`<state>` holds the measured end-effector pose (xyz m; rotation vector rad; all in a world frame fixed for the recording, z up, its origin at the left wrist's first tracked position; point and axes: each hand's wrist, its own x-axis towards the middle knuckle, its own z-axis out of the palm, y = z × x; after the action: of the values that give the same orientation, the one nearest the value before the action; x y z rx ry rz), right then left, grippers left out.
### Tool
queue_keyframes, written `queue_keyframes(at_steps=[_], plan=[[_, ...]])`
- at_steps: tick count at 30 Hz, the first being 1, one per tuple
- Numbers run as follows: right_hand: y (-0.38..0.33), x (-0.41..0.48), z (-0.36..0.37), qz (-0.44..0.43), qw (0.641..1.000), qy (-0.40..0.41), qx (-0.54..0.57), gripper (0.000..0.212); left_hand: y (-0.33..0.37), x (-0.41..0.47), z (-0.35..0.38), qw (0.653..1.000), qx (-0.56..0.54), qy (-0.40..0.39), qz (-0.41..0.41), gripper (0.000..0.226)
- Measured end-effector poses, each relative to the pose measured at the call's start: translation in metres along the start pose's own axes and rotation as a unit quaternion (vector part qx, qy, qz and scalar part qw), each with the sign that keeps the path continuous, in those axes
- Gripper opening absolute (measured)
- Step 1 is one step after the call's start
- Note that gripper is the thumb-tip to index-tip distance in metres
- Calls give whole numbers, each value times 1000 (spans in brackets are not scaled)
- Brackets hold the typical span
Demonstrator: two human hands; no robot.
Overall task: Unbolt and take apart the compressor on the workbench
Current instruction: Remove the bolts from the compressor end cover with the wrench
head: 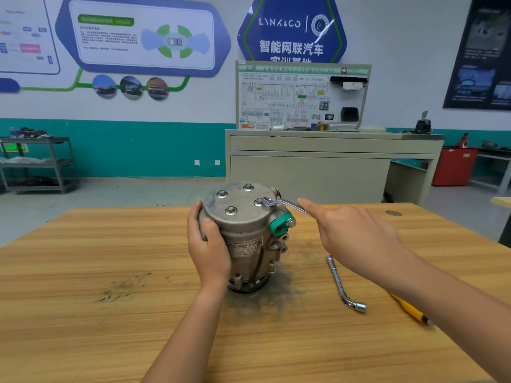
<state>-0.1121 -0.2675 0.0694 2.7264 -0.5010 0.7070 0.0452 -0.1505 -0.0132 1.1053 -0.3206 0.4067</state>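
A grey metal compressor (pixel 246 233) stands upright on the wooden workbench (pixel 110 272), its top cover held by several bolts. A green cap (pixel 279 224) sticks out on its right side. My left hand (pixel 206 241) grips the compressor's left side, thumb across the front. My right hand (pixel 351 230) holds the handle of a ring spanner (pixel 284 203), index finger laid along it. The spanner's ring end sits at the rightmost top bolt (pixel 260 201).
An L-shaped socket wrench (pixel 343 283) lies on the bench right of the compressor. A yellow-handled tool (pixel 409 309) lies partly under my right forearm. Dark grime marks the wood around the compressor. A beige cabinet with a training board stands behind the bench.
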Motion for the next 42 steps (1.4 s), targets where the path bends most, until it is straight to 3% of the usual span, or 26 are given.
queue_keyframes(at_steps=[5, 12, 16, 18, 20, 23, 27, 32, 35, 38, 40, 42], plan=[[-6, 2, -3, 10, 1000, -9, -24, 62, -1, -8, 4, 1000, -9, -17, 21, 50], [-23, 5, -26, -60, 987, -32, -147, 58, -2, -12, 7, 998, 14, -36, 47, 52], [-35, -9, -20, -24, 990, -48, -132, 66, -2, -11, 7, 996, 36, -40, 65, 51], [-27, -14, -11, 17, 991, -29, -133, 57, -3, -8, 6, 996, 38, -48, 70, 52], [-12, -12, -5, 36, 988, 14, -150, 35, -2, -4, 5, 994, 47, -65, 73, 55], [18, 1, 18, -20, 982, 163, -89, 20, -1, 0, 6, 993, 55, -84, 62, 45], [35, 41, 49, -12, 970, 224, -95, 24, -2, 4, 8, 994, 48, -85, 59, 39], [30, 103, 47, -122, 981, 109, -104, 33, -1, 10, 14, 991, 48, -100, 76, 34], [30, 105, 35, -155, 971, 141, -112, 15, 1, 12, 22, 992, 34, -102, 58, 34], [36, 84, 35, -73, 984, 165, 1, 4, -2, 11, 22, 994, 20, -93, 59, 34], [44, 73, 34, 46, 981, 164, 92, 18, -3, 11, 18, 994, 18, -85, 70, 33], [47, 60, 28, 82, 961, 192, 184, 25, -4, 12, 14, 994, 13, -85, 70, 32]])
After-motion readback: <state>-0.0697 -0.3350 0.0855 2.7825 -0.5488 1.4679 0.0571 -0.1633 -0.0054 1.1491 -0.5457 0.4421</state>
